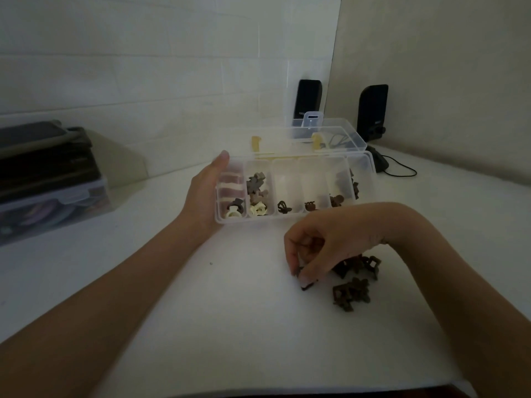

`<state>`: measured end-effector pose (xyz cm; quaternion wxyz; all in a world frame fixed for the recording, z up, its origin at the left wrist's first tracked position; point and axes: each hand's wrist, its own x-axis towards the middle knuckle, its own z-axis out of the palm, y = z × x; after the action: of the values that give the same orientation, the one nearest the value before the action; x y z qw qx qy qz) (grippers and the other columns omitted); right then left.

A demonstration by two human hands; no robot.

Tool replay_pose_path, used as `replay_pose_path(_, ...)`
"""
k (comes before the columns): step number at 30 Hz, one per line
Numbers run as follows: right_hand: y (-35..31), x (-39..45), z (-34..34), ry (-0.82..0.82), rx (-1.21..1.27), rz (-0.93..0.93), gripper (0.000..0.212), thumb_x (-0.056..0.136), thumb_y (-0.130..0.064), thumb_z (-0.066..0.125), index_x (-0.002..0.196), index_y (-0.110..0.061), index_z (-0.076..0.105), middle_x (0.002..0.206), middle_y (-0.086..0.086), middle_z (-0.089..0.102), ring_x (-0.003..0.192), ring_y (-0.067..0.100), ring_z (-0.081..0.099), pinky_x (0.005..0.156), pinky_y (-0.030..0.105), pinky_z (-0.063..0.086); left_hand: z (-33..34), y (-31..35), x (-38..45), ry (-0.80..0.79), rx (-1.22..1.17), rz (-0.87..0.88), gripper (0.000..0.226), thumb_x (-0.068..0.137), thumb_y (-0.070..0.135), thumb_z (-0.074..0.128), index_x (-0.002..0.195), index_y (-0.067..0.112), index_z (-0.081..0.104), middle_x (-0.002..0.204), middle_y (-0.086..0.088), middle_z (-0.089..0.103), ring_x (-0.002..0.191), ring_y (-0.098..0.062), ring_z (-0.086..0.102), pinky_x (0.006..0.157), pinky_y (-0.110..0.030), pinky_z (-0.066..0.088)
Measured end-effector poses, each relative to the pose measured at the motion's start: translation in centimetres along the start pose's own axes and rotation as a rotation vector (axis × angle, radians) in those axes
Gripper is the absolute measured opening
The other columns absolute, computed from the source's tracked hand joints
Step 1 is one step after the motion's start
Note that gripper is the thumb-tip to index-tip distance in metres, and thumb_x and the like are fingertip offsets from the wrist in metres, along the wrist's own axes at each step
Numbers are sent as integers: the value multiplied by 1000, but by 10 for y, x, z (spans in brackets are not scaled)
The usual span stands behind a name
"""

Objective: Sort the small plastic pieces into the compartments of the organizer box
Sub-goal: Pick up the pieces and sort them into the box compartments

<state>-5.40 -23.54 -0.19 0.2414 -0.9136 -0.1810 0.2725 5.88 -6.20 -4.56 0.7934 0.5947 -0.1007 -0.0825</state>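
My right grip (313, 254) pinches a dark piece (305, 286) on the desk (230, 311), beside the pile (355, 278); my left grip (205, 193) clasps the box (287, 186); the piece's shape is mostly hidden

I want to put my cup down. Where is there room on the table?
Bare table lies left of the left hand, before the stacked cases. More lies right of the organizer box. It is crowded where the right hand picks at the brown pieces.
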Motion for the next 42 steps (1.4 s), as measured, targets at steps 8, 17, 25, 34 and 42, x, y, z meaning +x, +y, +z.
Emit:
replay_pose_path(8,-3,18,16,303,-151,-177,10,78,-21,72,87,-23,66,81,-17,64,73,3,61,71,17,53,-4,-1,4,-4,34,3,38,91,49,45,92,14,61,79,-1,61,48,-9,59,54,-26,43)
replay_pose_path(17,19,1,-17,1431,247,-327,25,79,-17,73,96,-21,55,85,-10,65,65,11,61,58,18,52,-22,2,15,-43,48,-37,50,76,60,53,97,15,61,85,-2,61,58,-13,58,55,-27,42)
replay_pose_path(25,64,6,-15,1528,-79,-26,19,82,-28,70,91,-20,55,71,-22,55,52,18,54,54,37,53,-38,5,22,-39,90,-13,59,70,63,52,102,14,61,83,-3,60,67,-18,53,60,-29,38)
replay_pose_path(34,80,18,-14,1398,-287,122,16,88,-27,62,103,-26,69,108,-8,71,92,12,65,73,28,49,-39,1,25,-30,44,11,59,74,61,52,106,11,60,82,-5,62,59,-15,58,52,-22,47)
replay_pose_path(42,83,20,-15,1332,-160,64,15,89,-24,60,98,-30,70,109,-19,68,53,-17,45,54,11,30,-40,0,26,-30,16,27,61,75,60,52,109,9,58,83,-5,61,56,-15,59,49,-20,48)
